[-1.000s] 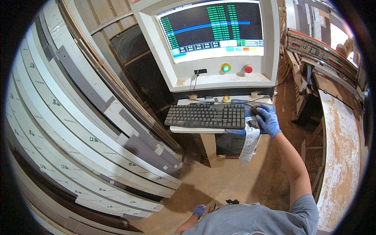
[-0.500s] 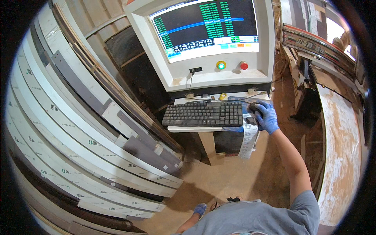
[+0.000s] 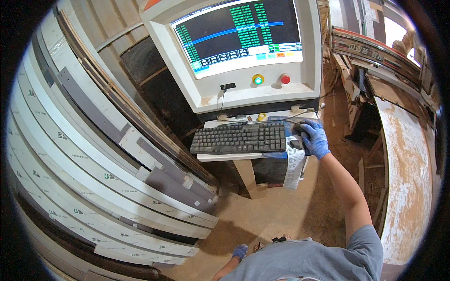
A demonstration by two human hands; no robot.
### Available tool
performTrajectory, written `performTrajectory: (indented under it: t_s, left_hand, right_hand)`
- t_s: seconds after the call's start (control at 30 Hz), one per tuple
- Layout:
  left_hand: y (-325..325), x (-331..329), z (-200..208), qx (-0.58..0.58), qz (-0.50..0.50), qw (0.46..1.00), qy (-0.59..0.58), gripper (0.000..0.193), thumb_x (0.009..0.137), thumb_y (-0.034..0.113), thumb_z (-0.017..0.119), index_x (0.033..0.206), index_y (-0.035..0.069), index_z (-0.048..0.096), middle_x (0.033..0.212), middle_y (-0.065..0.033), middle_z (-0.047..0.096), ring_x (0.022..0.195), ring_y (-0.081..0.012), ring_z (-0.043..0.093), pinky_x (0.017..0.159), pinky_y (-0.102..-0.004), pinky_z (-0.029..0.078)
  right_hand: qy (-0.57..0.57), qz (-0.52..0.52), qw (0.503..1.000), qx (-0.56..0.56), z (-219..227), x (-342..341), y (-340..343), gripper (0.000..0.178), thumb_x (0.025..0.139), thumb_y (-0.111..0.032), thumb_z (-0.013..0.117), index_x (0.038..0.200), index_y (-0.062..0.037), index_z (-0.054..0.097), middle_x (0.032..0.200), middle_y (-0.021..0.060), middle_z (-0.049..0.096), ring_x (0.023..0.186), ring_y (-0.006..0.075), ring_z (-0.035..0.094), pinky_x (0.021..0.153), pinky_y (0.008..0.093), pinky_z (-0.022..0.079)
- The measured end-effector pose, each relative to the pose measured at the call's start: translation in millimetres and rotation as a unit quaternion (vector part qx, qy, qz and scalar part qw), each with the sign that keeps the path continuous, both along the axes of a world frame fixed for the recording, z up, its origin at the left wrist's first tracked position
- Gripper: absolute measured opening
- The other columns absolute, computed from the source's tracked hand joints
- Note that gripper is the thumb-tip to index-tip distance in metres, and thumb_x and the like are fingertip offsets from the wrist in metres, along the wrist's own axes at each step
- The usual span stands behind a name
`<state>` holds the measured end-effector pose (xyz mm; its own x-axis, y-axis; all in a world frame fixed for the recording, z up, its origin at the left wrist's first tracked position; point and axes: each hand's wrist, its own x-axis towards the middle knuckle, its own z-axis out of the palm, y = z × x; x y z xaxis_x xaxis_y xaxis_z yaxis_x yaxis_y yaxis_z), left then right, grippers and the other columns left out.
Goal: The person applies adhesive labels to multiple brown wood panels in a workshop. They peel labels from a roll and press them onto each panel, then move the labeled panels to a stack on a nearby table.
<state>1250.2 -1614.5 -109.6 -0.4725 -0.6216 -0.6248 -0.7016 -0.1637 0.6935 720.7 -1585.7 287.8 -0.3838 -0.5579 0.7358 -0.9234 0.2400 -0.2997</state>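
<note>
My right hand [image 3: 315,139], in a blue glove, is closed over a black computer mouse [image 3: 298,127] at the right end of a small white shelf. Its palm hides much of the mouse. Left of it lies a black keyboard [image 3: 239,138], which neither hand touches. A printed paper strip [image 3: 294,166] hangs over the shelf's front edge just below the mouse. Down by my side hangs my left hand [image 3: 240,251], also gloved in blue, with loose fingers and nothing seen in it.
Above the shelf, a lit screen [image 3: 239,37] sits in a white console with a green-lit button [image 3: 258,80] and a red button [image 3: 285,78]. Long panels [image 3: 93,178] lean in rows on the left. At right are a machine beam [image 3: 375,54] and a dusty white board [image 3: 405,182].
The view has shifted slightly, so the console and shelf appear a little further left. My right hand stays on the mouse; my left hand still hangs low.
</note>
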Motion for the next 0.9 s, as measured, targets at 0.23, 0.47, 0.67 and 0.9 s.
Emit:
performTrajectory:
  t_s: [0.23, 0.47, 0.67, 0.9]
  left_hand:
    - [8.6, -3.6, 5.0, 0.045, 0.079, 0.996, 0.023, 0.03, 0.086, 0.028, 0.059, 0.109, 0.008, 0.059, 0.077, -0.003, 0.061, 0.063, -0.0133, 0.055, 0.051, -0.0285, 0.046]
    - [13.0, 4.8, -13.0, 0.087, 0.132, 0.985, 0.064, 0.03, 0.086, 0.028, 0.061, 0.109, 0.009, 0.059, 0.075, -0.0033, 0.06, 0.059, -0.0138, 0.054, 0.048, -0.0289, 0.045]
    - [12.6, 0.2, 1.4, 0.045, 0.089, 0.993, 0.06, 0.033, 0.085, 0.031, 0.061, 0.109, 0.009, 0.058, 0.075, -0.004, 0.06, 0.06, -0.0148, 0.055, 0.05, -0.03, 0.045]
    - [-24.9, 19.2, -56.5, -0.368, -0.438, 0.82, -0.002, 0.028, 0.086, 0.031, 0.054, 0.105, 0.01, 0.059, 0.085, -0.0057, 0.061, 0.072, -0.0176, 0.058, 0.061, -0.0346, 0.049]
  right_hand:
    - [0.008, -0.005, 1.0, 0.007, -2.0, -1.9, 2.3, 0.031, 0.073, -0.009, 0.063, 0.104, -0.0115, 0.061, 0.111, 0.0126, 0.056, 0.102, 0.0337, 0.052, 0.09, 0.0406, 0.042]
    - [0.019, 0.003, 1.0, -0.001, -2.5, -3.1, 0.0, 0.029, 0.074, -0.011, 0.062, 0.104, -0.0104, 0.061, 0.11, 0.0147, 0.055, 0.102, 0.0349, 0.05, 0.09, 0.0414, 0.041]
    - [0.018, -0.006, 1.0, 0.001, -4.9, -4.9, 1.4, 0.029, 0.076, -0.013, 0.061, 0.105, -0.0107, 0.06, 0.11, 0.0148, 0.055, 0.102, 0.035, 0.051, 0.09, 0.0415, 0.041]
    - [0.018, -0.003, 1.0, -0.022, 4.7, 4.2, -6.0, 0.027, 0.078, -0.014, 0.06, 0.105, -0.0113, 0.059, 0.109, 0.0141, 0.055, 0.101, 0.0349, 0.051, 0.09, 0.0421, 0.041]
